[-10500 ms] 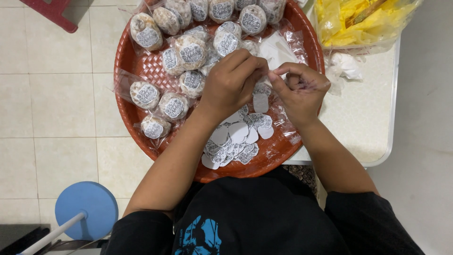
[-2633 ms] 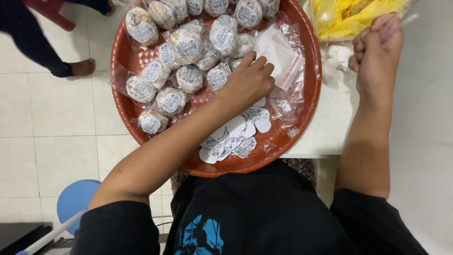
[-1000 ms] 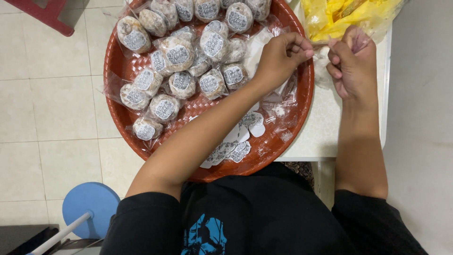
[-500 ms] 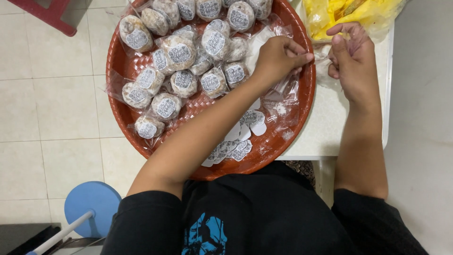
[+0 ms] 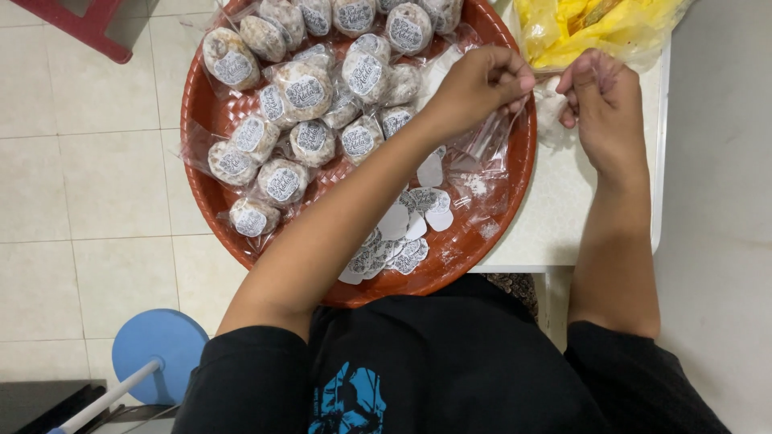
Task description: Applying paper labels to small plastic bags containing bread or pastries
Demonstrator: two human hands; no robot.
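A round red woven tray (image 5: 201,185) holds several wrapped round pastries (image 5: 304,88) with printed labels. Loose white sticker labels (image 5: 402,233) lie in a heap on its near part, beside empty clear plastic wrappers (image 5: 490,145). My left hand (image 5: 482,84) hovers over the tray's right rim, fingers pinched on a clear plastic wrapper. My right hand (image 5: 599,104) is close beside it above the white table (image 5: 563,217), fingers curled on the same thin plastic. A white round pastry (image 5: 549,108) shows between the two hands.
A yellow plastic bag (image 5: 603,28) lies at the table's far right corner. A blue round stool base (image 5: 157,354) stands on the tiled floor at lower left. A red stool's leg (image 5: 88,32) is at top left.
My left hand has left the sticker heap and gone to the tray's right rim. My right hand came down from the yellow bag to meet it. Both now pinch clear plastic.
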